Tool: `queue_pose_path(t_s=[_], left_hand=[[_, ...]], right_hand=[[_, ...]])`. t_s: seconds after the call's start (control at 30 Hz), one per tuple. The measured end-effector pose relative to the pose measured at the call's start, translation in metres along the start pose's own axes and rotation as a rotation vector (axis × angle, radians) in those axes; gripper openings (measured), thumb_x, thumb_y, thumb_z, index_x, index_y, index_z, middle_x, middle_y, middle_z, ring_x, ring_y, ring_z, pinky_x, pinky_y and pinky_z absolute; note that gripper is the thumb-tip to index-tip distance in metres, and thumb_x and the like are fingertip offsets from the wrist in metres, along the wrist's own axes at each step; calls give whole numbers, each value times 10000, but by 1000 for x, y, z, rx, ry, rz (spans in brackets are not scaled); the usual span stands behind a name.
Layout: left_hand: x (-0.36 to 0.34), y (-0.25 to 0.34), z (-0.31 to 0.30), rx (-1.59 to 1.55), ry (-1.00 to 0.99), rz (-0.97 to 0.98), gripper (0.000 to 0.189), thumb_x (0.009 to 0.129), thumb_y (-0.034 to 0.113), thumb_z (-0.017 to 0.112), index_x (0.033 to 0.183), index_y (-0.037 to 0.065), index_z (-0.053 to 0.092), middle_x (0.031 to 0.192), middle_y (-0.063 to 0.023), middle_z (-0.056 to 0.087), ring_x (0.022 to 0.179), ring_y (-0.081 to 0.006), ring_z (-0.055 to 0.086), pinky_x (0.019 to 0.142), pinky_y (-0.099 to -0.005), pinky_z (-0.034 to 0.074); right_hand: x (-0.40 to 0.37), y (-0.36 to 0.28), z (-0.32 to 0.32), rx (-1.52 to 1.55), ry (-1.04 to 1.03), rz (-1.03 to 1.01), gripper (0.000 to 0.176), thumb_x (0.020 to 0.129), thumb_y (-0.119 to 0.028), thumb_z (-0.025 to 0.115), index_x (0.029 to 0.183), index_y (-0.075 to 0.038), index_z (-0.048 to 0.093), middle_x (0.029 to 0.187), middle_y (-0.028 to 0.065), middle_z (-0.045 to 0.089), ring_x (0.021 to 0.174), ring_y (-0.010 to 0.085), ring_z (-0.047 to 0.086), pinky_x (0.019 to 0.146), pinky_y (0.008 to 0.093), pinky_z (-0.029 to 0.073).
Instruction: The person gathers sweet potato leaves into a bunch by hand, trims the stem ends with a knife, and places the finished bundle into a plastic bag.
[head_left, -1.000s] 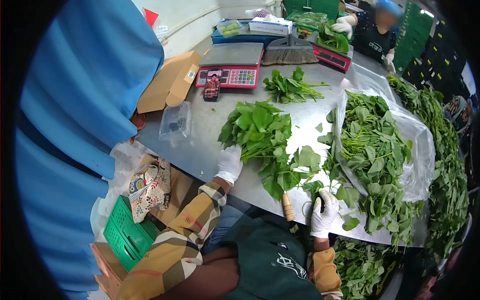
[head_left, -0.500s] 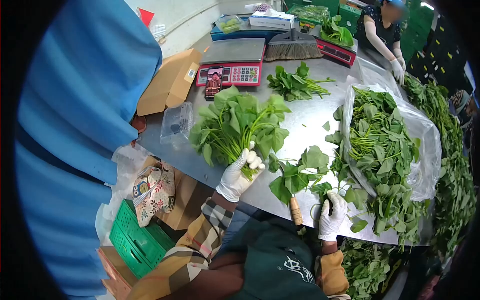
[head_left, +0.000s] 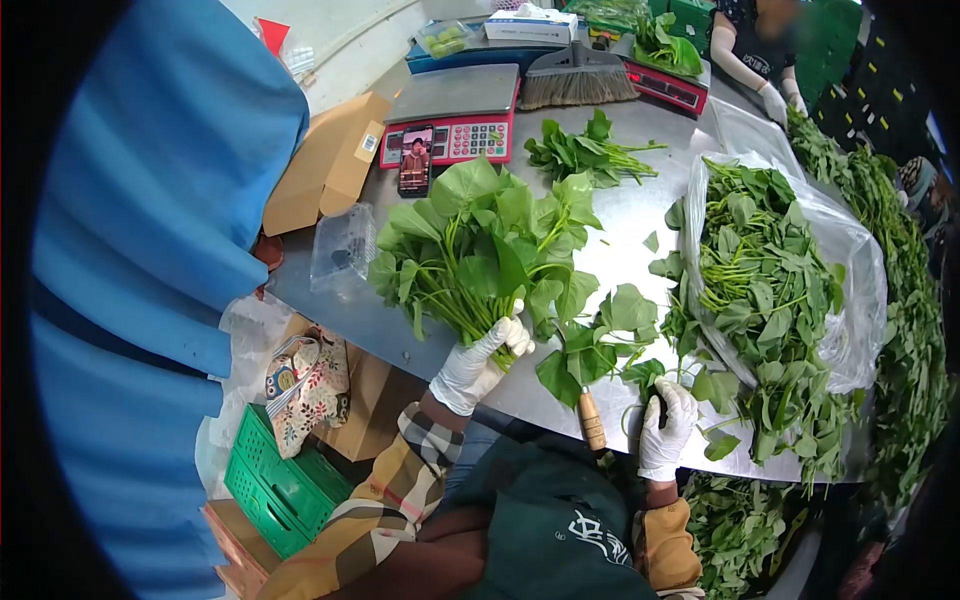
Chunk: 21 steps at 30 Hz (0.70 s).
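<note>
My left hand [head_left: 482,362], in a white glove, is closed around the stems of a large bunch of leafy greens [head_left: 480,255]. The bunch is held above the table's front, its leaves fanning up and away from me. My right hand [head_left: 668,432], also gloved, rests at the table edge with fingers curled together beside loose leafy stems [head_left: 608,345]. What its fingers hold, if anything, is hidden. Between the hands lies a wooden handle [head_left: 591,422], its other end covered by leaves. A smaller bunch of greens [head_left: 585,150] lies farther back.
A clear plastic bag [head_left: 850,320] with piled greens [head_left: 765,250] lies at right. Behind stand a red scale [head_left: 450,100] with a phone [head_left: 415,160] against it, a brush [head_left: 578,80] and a second scale [head_left: 670,88]. A cardboard box [head_left: 325,165] is at left. A co-worker [head_left: 755,60] handles greens.
The bunch in my left hand has come slightly closer and spread wider in view. My right hand has barely moved. The view has shifted a little, and the co-worker's hands have moved.
</note>
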<state>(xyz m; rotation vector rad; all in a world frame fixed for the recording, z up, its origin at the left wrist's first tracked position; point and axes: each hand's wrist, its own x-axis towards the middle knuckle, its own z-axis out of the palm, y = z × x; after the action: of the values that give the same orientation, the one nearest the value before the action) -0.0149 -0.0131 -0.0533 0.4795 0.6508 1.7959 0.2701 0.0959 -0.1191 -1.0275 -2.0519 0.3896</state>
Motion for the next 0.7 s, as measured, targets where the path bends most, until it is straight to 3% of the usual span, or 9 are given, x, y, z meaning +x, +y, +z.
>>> queue_pose_path(t_s=[0.1,0.2,0.33,0.4,0.43,0.47,0.5,0.6,0.7], left_hand=[[2,-5,-2,-16,59,40,353,949,171,635,1226,-12,517,794,-5,530,747,-138,515,789,-330,454],[4,-4,9,303,159,72,294,948,132,632,1190,-18,557,786,-19,573,717,-133,542,723,-293,468],[3,-23,38,635,183,29,289,914,91,677,1183,4,617,854,-34,653,744,-124,591,718,-282,500],[8,-36,53,949,129,82,217,893,101,703,1067,-21,660,899,-46,696,779,-104,611,685,-254,499],[3,-47,58,749,20,226,250,880,94,696,1109,2,659,992,-87,701,807,-139,647,721,-283,527],[-3,-64,33,1148,-101,331,273,861,84,675,1132,54,672,1083,-131,675,850,-224,678,769,-332,542],[-8,-70,30,1246,-78,355,272,858,98,675,1127,57,674,1084,-137,673,856,-250,674,776,-343,539],[-16,-83,29,1539,2,411,274,850,143,675,1113,66,678,1086,-155,664,873,-329,661,799,-378,531],[-12,-79,57,1370,98,450,273,850,185,674,1094,62,678,1031,-165,673,867,-358,656,783,-401,526]], right_hand=[[-2,1,0,27,-10,6,345,794,-31,639,1134,-91,628,1104,85,617,1066,296,553,952,423,417],[22,-47,-15,-194,113,-130,419,761,-10,647,1171,-92,620,1156,100,599,1110,315,530,971,431,415],[47,-100,-22,132,-48,-226,520,739,-62,713,1241,-81,579,1208,109,587,1174,325,500,999,428,410],[46,-115,-11,402,-112,-135,639,773,-185,788,1315,-27,488,1291,126,537,1201,335,489,1015,435,409],[42,-113,-6,455,-231,19,677,773,-166,795,1338,-21,451,1293,127,527,1190,311,501,1003,416,428],[41,-112,-3,504,-351,173,717,772,-147,801,1361,-15,413,1295,128,517,1179,286,513,991,397,447],[46,-116,-7,1028,-498,488,736,775,-53,778,1383,-12,365,1272,110,518,1132,225,544,953,345,484],[57,-123,-14,1095,-471,561,670,791,39,733,1355,-29,380,1211,65,532,1050,155,567,912,297,502],[55,-118,-13,1049,-442,581,640,794,14,744,1338,-37,410,1185,61,545,1019,143,563,871,280,505]])
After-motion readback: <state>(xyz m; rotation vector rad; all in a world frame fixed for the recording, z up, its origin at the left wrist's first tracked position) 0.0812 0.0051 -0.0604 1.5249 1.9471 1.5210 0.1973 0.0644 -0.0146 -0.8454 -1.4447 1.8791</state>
